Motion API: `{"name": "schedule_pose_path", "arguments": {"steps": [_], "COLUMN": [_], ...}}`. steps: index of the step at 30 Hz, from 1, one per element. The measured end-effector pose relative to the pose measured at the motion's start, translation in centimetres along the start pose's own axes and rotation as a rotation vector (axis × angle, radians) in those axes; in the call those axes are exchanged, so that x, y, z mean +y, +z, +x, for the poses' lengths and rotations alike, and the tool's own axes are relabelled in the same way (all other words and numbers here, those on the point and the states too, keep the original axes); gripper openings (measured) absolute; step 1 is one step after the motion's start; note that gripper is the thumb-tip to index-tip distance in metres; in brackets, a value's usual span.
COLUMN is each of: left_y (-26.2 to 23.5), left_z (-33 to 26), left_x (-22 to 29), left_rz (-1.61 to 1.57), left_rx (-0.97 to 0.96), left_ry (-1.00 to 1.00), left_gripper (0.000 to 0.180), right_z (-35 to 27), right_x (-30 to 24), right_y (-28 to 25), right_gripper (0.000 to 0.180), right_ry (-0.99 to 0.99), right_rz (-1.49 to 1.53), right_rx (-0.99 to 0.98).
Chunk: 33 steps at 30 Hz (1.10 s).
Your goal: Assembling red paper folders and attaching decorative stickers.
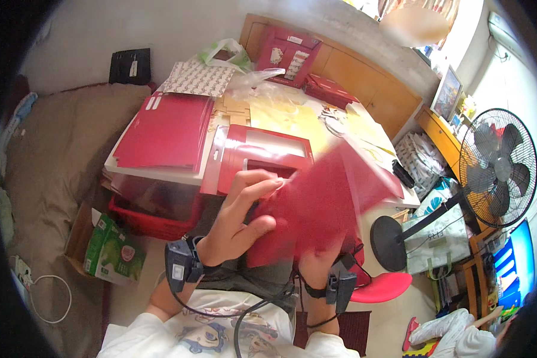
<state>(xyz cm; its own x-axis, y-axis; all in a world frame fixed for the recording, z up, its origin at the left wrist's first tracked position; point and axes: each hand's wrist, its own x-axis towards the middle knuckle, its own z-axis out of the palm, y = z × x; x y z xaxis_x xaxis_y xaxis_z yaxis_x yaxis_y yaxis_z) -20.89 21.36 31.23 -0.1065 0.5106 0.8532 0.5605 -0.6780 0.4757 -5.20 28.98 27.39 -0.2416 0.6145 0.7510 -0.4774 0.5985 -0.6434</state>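
Mid-fold at frame centre: left hand and right hand both grip a blurred red card; next needs a firm crease.

Card sheet held between left hand and right hand, before table; sheet stack laid left on table; fan stood right.

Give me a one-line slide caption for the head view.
Both hands, left hand and right hand, hold a blurred red card sheet above a table stacked with red card sheets.
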Motion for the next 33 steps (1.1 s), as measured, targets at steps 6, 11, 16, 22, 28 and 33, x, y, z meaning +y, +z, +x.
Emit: {"name": "schedule_pose_path", "arguments": {"steps": [6, 11, 16, 22, 28, 33], "left_y": [1.9, 2.2, 2.9, 2.7, 1.6, 0.3], "left_z": [-1.9, -2.6, -2.1, -2.6, -3.7, -3.8], "left_x": [-0.6, -0.8, 0.0, -0.3, -0.3, -0.1], "left_rz": [-0.353, -0.161, -0.176, -0.224, -0.21, -0.134], "left_rx": [-0.231, -0.296, -0.313, -0.205, -0.083, -0.174], "left_ry": [-0.216, -0.009, 0.048, 0.091, -0.251, -0.135], "left_gripper": [0.081, 0.061, 0.054, 0.055, 0.037, 0.031], "right_z": [0.0, -0.7, -0.9, -0.5, -1.7, -1.7], "right_x": [0.2, -1.0, -1.6, -2.1, -1.3, -1.7], "right_y": [-0.4, -0.1, -0.7, 0.0, -1.0, -1.2], "right_gripper": [0.057, 0.045, 0.042, 0.035, 0.033, 0.029], "right_ry": [0.298, 0.264, 0.231, 0.23, 0.259, 0.196], "right_rz": [0.23, -0.02, -0.035, -0.151, 0.211, 0.083], "right_rx": [-0.045, 0.152, 0.2, 0.105, -0.146, -0.224]}}
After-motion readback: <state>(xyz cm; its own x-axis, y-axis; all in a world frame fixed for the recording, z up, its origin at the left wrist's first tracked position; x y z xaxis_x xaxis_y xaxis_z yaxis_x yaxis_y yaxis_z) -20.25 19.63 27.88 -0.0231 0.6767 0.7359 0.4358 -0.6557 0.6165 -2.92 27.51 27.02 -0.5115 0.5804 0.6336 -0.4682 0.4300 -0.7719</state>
